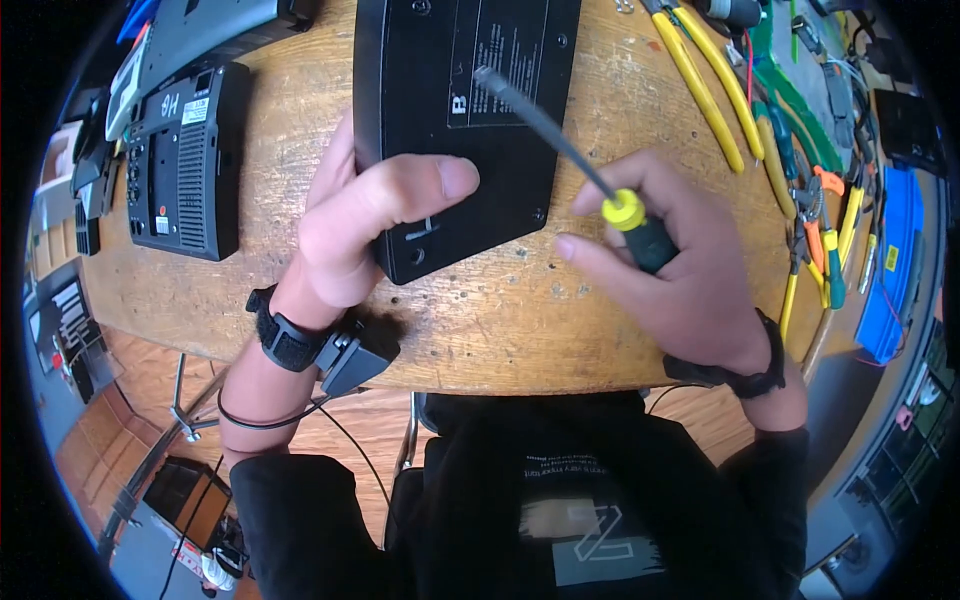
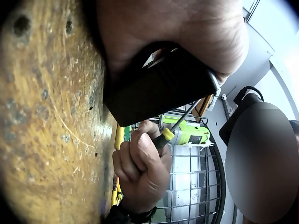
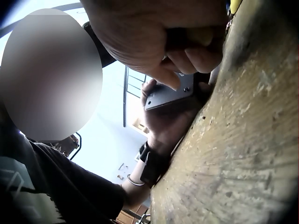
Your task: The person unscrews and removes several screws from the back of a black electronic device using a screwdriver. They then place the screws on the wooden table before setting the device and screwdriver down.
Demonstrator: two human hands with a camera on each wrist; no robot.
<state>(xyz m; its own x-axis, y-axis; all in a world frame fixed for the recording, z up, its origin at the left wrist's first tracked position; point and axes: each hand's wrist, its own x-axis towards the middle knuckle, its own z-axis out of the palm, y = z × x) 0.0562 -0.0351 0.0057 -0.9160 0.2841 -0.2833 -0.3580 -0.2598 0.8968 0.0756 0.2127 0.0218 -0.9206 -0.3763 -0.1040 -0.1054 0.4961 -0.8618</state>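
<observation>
A black flat device (image 1: 500, 165) with a printed label and screws at its corners is gripped at its left edge by the left hand (image 1: 375, 215), thumb lying across its face. The right hand (image 1: 680, 260) holds a screwdriver (image 1: 555, 135) with a green and yellow handle. Its metal shaft points up and left over the label; whether the tip touches the device cannot be told. In the left wrist view the device (image 2: 161, 88) stands tilted, with the right hand (image 2: 145, 172) beyond it. The right wrist view shows the device's corner (image 3: 170, 97) in the left hand (image 3: 163, 126).
Another black device (image 1: 190, 160) lies on the wooden table (image 1: 480, 345) at the left, with a larger dark one (image 1: 215, 35) behind. Yellow-handled pliers (image 1: 705, 85), several other tools and a blue tray (image 1: 890, 265) are at the right. A cable hangs by the left forearm.
</observation>
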